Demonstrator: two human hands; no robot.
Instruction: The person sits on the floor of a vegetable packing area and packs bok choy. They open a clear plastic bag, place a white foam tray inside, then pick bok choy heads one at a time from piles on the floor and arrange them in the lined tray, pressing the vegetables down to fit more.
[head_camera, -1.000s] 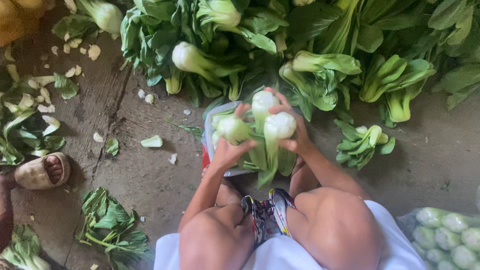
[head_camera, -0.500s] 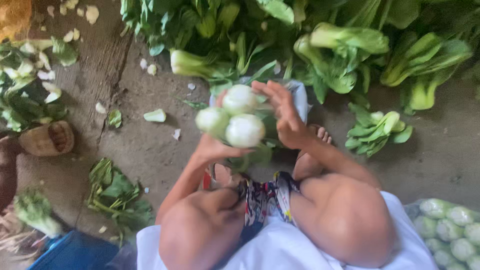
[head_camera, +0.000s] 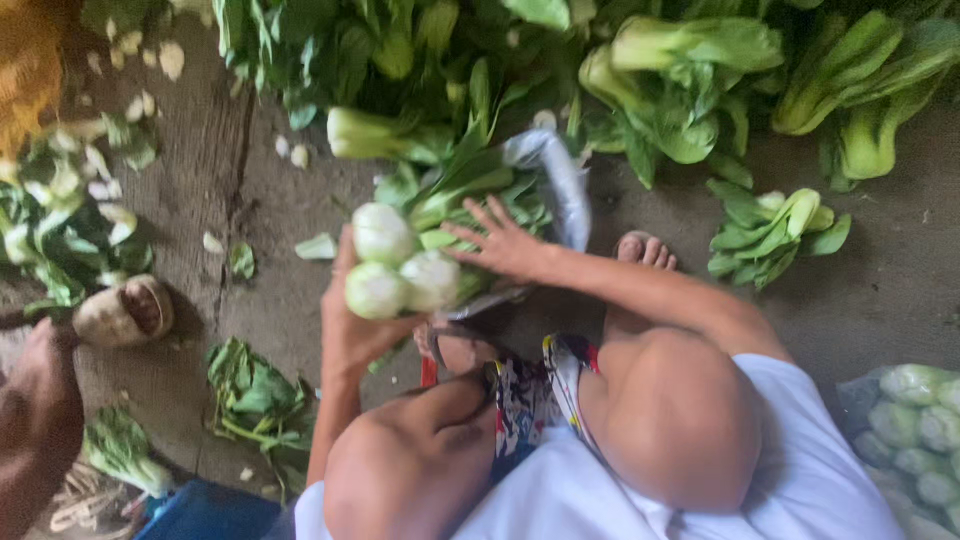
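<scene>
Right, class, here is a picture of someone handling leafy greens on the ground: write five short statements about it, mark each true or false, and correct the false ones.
1. The left hand holds a bunch of bok choy with its pale cut bases facing the camera. True.
2. The right hand is clenched into a fist. False: its fingers are spread open over the green leaves of the bunch.
3. A pile of loose greens lies on the ground beyond the hands. True.
4. The bunch rests in a wicker basket. False: it is held over a clear plastic bag.
5. The person is wearing closed boots. False: bare toes show beside the bag.
</scene>
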